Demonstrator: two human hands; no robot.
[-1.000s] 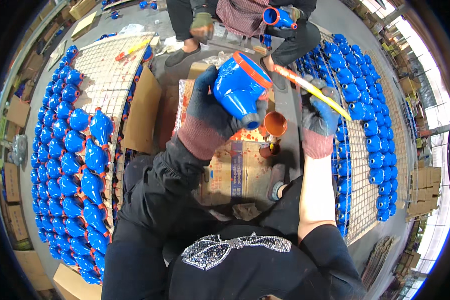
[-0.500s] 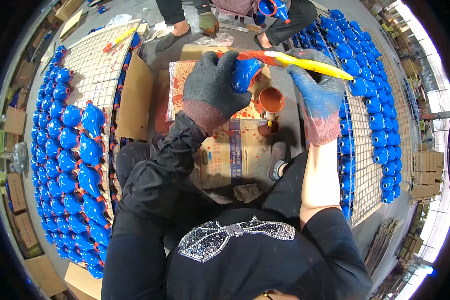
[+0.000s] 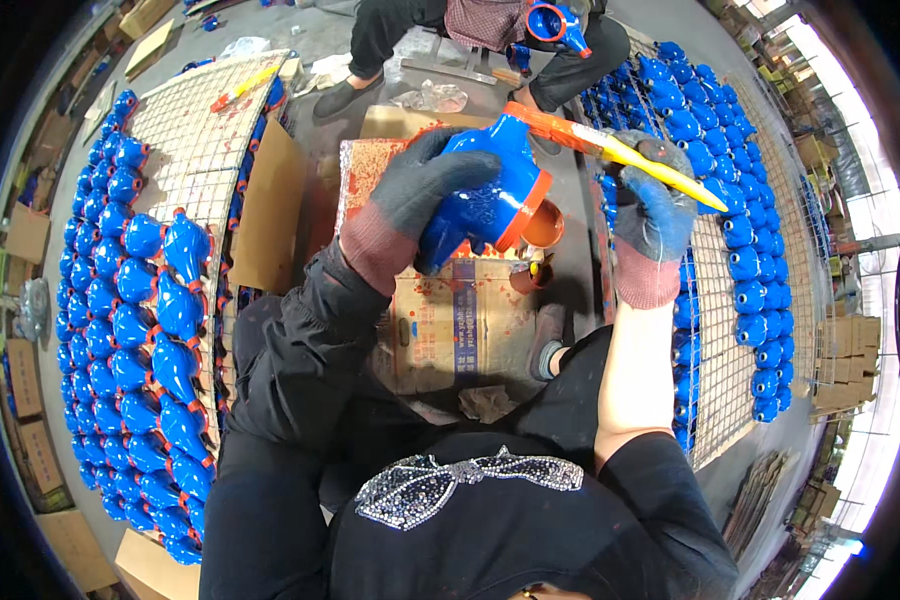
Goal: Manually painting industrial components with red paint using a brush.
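Observation:
A glossy blue hollow casting (image 3: 495,195) with a wide orange-red rim is tilted, rim toward the lower right. My left hand (image 3: 415,190), in a dark glove with a maroon cuff, is wrapped around its left side; part of the palm side is hidden. In my right hand (image 3: 658,205), whose glove is stained blue, is a paintbrush (image 3: 670,178) with a yellow handle. The brush's orange-red coated head meets the casting's narrow upper end. Behind the casting stands a reddish-brown cup of paint (image 3: 546,228), partly covered. A smaller paint pot (image 3: 530,278) is nearer to me.
Blue castings stand in rows on a left rack (image 3: 120,320) and a right rack (image 3: 760,260). Another brush (image 3: 245,88) lies on the left rack's mesh. Paint-spotted cardboard (image 3: 430,320) covers the work area. A seated person (image 3: 400,40) is opposite, with another blue casting (image 3: 558,28).
The casting has turned, bringing its wide orange-red rim into view, and come nearer to me with my left hand. The brush has shifted slightly right and down, its head now at the casting's narrow end.

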